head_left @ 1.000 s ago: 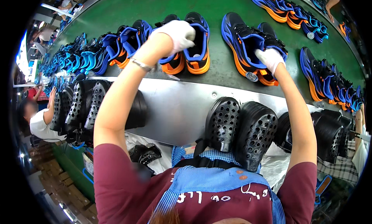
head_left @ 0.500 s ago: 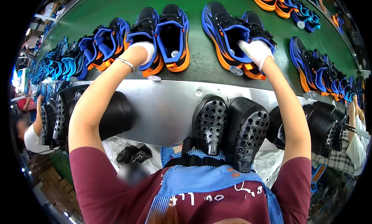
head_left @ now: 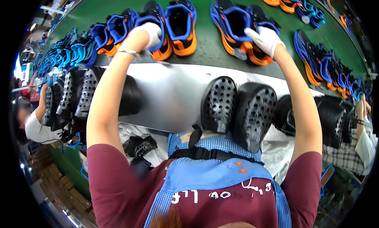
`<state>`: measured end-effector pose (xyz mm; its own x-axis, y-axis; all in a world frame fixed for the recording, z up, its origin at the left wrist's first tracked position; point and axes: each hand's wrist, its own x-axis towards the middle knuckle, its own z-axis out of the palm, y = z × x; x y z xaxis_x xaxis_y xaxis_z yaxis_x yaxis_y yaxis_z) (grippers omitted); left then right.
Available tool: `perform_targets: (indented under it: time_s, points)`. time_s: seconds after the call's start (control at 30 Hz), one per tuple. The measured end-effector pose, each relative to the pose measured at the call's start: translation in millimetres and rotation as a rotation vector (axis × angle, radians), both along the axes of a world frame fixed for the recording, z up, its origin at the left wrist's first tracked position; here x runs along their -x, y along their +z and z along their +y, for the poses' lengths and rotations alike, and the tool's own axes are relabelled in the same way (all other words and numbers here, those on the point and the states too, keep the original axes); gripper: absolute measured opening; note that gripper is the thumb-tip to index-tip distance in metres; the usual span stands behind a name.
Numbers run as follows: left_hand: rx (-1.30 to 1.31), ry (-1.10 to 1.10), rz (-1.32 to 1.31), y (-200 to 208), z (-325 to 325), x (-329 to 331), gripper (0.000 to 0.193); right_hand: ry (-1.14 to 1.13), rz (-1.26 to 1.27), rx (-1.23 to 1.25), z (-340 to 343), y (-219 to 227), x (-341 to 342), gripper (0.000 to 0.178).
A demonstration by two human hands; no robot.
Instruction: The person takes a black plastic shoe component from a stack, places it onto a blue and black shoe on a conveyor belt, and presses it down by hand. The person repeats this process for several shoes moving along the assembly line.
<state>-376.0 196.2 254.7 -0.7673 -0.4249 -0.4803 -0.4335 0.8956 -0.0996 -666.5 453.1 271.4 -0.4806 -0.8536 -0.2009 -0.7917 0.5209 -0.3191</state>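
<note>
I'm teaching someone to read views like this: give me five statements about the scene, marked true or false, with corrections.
1. The left hand wears a white glove. True.
2. The right hand is bare. False: it is white-gloved too.
3. The bracelet is on the right wrist. False: it is on the left.
4. The sneaker just right of the left hand has an orange sole. True.
5. The person's sleeves are green. False: they are dark red.

A shoe factory: rows of shoes (head_left: 79, 51) line a green table (head_left: 203, 35) across the upper frame; workers (head_left: 38, 125) at both edges, cartons (head_left: 68, 188) lower left.
</note>
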Motion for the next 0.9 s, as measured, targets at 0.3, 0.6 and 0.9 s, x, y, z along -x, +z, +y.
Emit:
perform_targets:
  time_s: [0.3, 0.6, 0.9]
  points:
    - [-0.547, 0.070, 0.746, 25.0, 137.8, -42.3, 0.037, 0.404, 0.107, 0.347, 76.9, 91.9, -131.6, 0.035]
    - [-0.890, 0.355, 0.706, -32.3, 232.2, -24.0, 0.072, 0.770, 0.307, -0.182, 107.6, 91.1, -213.4, 0.046]
    - [-0.873, 0.316, 0.613, -14.6, 218.4, -18.5, 0.072, 0.780, 0.207, -0.201, 106.0, 97.9, -209.3, 0.040]
